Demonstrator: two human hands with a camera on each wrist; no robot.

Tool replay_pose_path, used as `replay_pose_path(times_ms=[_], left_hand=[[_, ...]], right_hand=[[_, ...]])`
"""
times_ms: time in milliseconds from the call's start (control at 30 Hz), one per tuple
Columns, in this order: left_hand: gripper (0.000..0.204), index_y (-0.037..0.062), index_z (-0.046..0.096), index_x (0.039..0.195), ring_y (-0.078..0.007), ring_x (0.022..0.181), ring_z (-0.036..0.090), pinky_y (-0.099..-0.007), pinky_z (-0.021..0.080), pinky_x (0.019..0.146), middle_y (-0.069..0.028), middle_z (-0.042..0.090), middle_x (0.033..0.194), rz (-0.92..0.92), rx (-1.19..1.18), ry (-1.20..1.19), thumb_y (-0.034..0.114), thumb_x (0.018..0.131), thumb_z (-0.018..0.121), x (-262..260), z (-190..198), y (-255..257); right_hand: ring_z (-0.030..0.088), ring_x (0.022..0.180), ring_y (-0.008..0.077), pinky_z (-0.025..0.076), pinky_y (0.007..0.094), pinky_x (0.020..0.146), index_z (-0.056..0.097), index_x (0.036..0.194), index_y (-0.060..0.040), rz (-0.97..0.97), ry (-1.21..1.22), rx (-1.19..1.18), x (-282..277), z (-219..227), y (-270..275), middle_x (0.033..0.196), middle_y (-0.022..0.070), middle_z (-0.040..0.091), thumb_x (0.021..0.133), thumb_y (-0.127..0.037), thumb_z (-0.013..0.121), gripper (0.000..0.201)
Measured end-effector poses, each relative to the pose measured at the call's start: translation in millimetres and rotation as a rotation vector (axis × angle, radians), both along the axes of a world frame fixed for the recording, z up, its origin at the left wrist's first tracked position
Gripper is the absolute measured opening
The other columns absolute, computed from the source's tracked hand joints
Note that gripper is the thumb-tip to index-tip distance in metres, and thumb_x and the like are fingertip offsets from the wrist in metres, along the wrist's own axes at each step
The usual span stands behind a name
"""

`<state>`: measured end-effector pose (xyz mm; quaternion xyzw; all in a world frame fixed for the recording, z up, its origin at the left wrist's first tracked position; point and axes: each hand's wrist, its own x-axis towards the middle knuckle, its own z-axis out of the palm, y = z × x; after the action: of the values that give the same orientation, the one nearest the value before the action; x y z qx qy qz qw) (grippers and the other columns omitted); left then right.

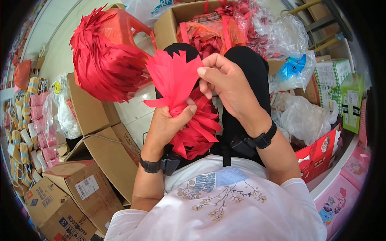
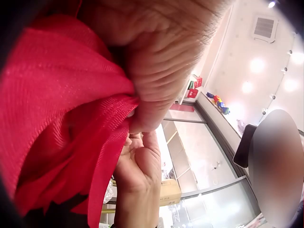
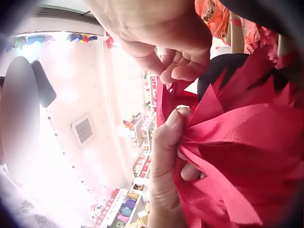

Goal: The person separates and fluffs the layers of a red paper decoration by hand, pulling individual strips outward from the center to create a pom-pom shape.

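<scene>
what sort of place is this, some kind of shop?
Probably a shop, perhaps its packing corner: the head view shows a row of pink packs and cartons, and the right wrist view shows colourful goods on display.

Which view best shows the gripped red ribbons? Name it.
The head view: the red ribbons fan out on both sides of the left hand. Left wrist shows close folds, cropped; right wrist shows the gripped middle, cropped at right.
</scene>
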<state>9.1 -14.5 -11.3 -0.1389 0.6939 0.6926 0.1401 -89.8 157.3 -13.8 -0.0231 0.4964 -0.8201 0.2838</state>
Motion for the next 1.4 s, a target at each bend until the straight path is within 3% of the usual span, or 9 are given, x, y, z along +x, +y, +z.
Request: replay_pose_path(times_ms=[367,667,767,967,1067,1167,1400], left_hand=[[0.009,0.0051,0.066,0.096,-0.0035,0.061,0.053,-0.0213,0.044,0.054,0.0045,0.059,0.074,0.001,0.016,0.016,0.012,0.091,0.067,-1,3,1],[0.010,0.0056,0.066,0.096,-0.0031,0.059,0.052,-0.0206,0.043,0.053,0.0051,0.058,0.072,-0.010,-0.002,0.009,0.013,0.091,0.068,-1,-1,-1],[0.009,0.0059,0.066,0.095,-0.0030,0.058,0.052,-0.0204,0.043,0.052,0.0055,0.057,0.071,-0.013,0.003,0.005,0.014,0.091,0.068,-2,0,-1],[0.009,0.0058,0.065,0.096,-0.0031,0.059,0.052,-0.0207,0.044,0.053,0.0055,0.057,0.072,-0.008,0.007,0.001,0.013,0.091,0.067,-1,0,-1],[0.009,0.0057,0.065,0.096,-0.0033,0.060,0.053,-0.0210,0.044,0.053,0.0053,0.058,0.075,-0.005,0.023,0.009,0.012,0.091,0.067,-1,-1,0],[0.010,0.0056,0.066,0.098,-0.0035,0.061,0.054,-0.0210,0.045,0.054,0.0050,0.059,0.076,-0.003,0.025,0.007,0.013,0.092,0.067,-1,1,0],[0.018,0.0052,0.066,0.106,-0.0036,0.060,0.054,-0.0206,0.045,0.054,0.0044,0.060,0.077,0.024,0.126,-0.037,0.016,0.093,0.071,4,-9,-10]], right_hand=[[0.066,0.068,0.0111,0.051,0.0223,0.052,0.056,0.105,-0.0019,0.018,-0.046,-0.196,4,2,2,0.084,0.0054,0.064,0.096,-0.010,0.063,0.014],[0.062,0.069,0.0077,0.048,0.0215,0.054,0.055,0.123,-0.0011,0.080,0.055,-0.143,1,8,-3,0.097,0.0045,0.062,0.096,-0.011,0.058,0.029],[0.060,0.068,0.0065,0.046,0.0202,0.055,0.058,0.123,-0.0003,0.118,0.070,-0.091,1,12,-3,0.097,0.0031,0.063,0.097,-0.012,0.056,0.028],[0.057,0.067,0.0040,0.044,0.0176,0.057,0.062,0.117,-0.0014,0.156,0.121,0.040,-1,19,-5,0.088,-0.0010,0.062,0.098,-0.015,0.058,0.024],[0.057,0.063,0.0032,0.045,0.0194,0.054,0.067,0.104,-0.0024,0.120,0.243,0.223,0,23,-12,0.077,-0.0021,0.062,0.095,-0.023,0.067,0.022],[0.056,0.061,0.0027,0.045,0.0189,0.054,0.067,0.100,-0.0033,0.109,0.237,0.196,0,22,-11,0.074,-0.0024,0.061,0.095,-0.022,0.069,0.019],[0.057,0.064,0.0051,0.046,0.0218,0.058,0.065,0.097,-0.0011,0.108,0.219,0.287,19,-1,15,0.078,0.0010,0.061,0.096,-0.013,0.064,0.012]])
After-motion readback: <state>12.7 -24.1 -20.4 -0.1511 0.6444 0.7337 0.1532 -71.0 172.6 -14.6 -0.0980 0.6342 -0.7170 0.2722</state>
